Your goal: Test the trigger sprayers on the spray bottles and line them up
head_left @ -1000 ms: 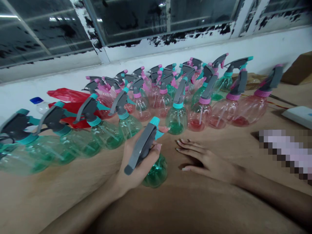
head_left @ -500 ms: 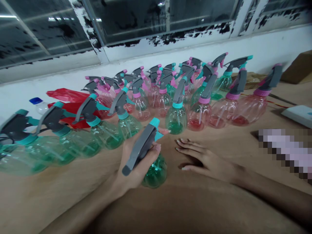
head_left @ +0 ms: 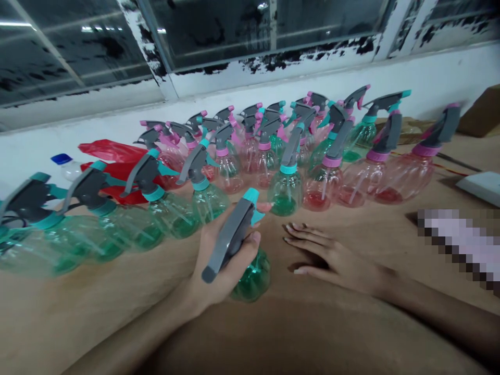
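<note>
My left hand [head_left: 219,265] is wrapped round the neck of a green spray bottle [head_left: 255,278], just under its grey trigger head with a turquoise nozzle. The bottle's clear green body shows below my fingers, near the table's front. To the right, my right hand [head_left: 328,255] lies on the wooden table [head_left: 297,328] with fingers stretched out, holding nothing. Beyond the hands, closest to them, stand a green spray bottle with a turquoise collar [head_left: 286,195] and a pink spray bottle [head_left: 322,190].
Several green spray bottles [head_left: 172,213] line the left side, and several more pink and green ones crowd toward the wall. Behind the left row lie a red plastic bag [head_left: 113,151] and a blue-capped bottle [head_left: 70,167]. A cardboard box [head_left: 482,112] and a white object [head_left: 482,185] are at right.
The whole view has shifted slightly, with everything sitting a little further right. My left hand keeps its grip on the spray bottle, and my right hand still rests on the table.
</note>
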Motion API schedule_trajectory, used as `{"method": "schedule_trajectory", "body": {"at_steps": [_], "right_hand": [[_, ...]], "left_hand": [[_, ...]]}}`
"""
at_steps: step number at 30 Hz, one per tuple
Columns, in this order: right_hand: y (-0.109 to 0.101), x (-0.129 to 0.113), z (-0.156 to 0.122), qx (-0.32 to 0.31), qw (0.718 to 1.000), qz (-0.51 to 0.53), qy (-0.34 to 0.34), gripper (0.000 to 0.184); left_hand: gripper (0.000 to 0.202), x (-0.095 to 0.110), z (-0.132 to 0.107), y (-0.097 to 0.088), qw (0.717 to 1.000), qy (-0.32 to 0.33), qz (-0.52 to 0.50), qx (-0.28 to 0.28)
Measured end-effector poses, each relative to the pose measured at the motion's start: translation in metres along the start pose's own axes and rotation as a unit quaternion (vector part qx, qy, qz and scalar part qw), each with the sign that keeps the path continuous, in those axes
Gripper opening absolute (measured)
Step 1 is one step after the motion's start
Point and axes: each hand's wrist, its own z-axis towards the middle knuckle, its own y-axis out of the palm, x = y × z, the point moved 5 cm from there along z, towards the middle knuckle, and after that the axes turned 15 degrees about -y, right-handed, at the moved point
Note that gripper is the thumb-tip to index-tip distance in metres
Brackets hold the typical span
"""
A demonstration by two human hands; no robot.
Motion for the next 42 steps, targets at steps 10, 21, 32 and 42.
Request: {"method": "schedule_trajectory", "body": {"at_steps": [10, 21, 32, 42], "right_hand": [[0.0016, 0.0004, -0.0003, 0.001, 1.000, -0.009, -0.001, 0.062], [0.0025, 0.0024, -0.0008, -0.002, 1.000, -0.003, -0.002, 0.062], [0.0013, 0.0017, -0.0005, -0.007, 1.000, 0.010, 0.004, 0.062], [-0.0007, 0.0009, 0.0006, 0.008, 1.000, 0.028, -0.001, 0.062]], "left_hand": [[0.009, -0.0034, 0.0003, 0.0035, 1.000, 0.019, 0.005, -0.024], [0.011, -0.0031, 0.0017, 0.0030, 0.999, 0.041, 0.008, -0.021], [0.015, -0.0029, 0.0012, 0.0031, 1.000, 0.019, 0.017, -0.003], [0.029, -0.0048, 0.0014, 0.0048, 1.000, 0.002, 0.005, -0.025]]}}
